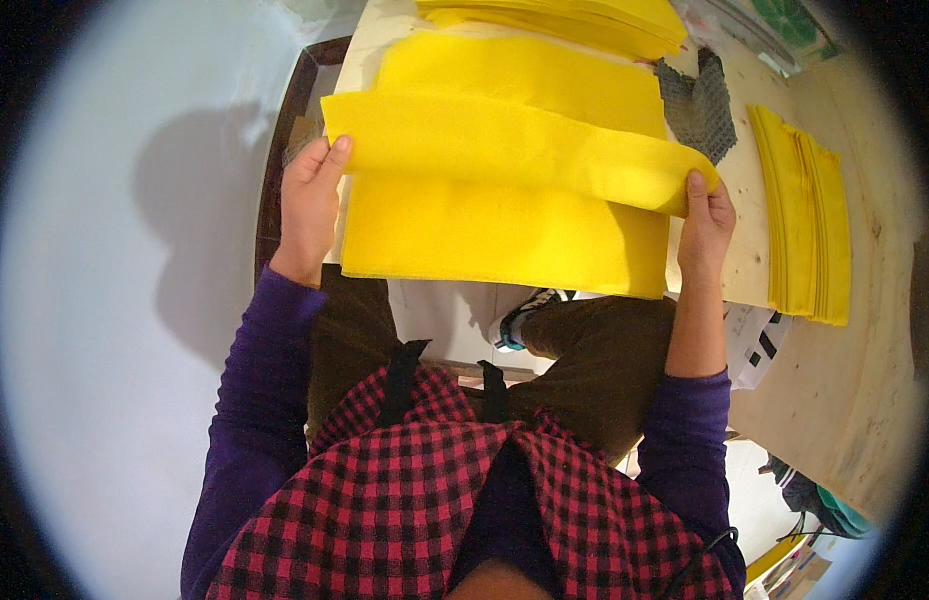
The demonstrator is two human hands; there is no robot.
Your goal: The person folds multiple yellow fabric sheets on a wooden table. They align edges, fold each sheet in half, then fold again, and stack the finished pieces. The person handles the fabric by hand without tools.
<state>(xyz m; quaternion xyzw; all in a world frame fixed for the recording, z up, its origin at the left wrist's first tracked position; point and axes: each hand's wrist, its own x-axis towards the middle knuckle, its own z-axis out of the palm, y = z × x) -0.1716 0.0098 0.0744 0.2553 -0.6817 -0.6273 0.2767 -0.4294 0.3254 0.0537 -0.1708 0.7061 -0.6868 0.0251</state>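
A long strip of yellow fabric (505, 150), perhaps a folded piece, stretches between my two hands above the table. My left hand (315, 195) pinches its left end, thumb on top. At the other end, my right hand (707, 220) grips the right corner, which curls a little over the fingers. Below the strip lies a wide flat yellow sheet (505, 235), its near edge reaching the table's front edge. Another part of flat yellow fabric (515, 70) shows beyond the strip; whether it joins the near sheet is hidden.
A pile of yellow sheets (575, 25) lies at the far side. Grey textured cloth (700, 105) rests to its right. On the wooden table's right side is a stack of narrow folded yellow pieces (805, 215). A pale wall (115, 300) rises close on the left.
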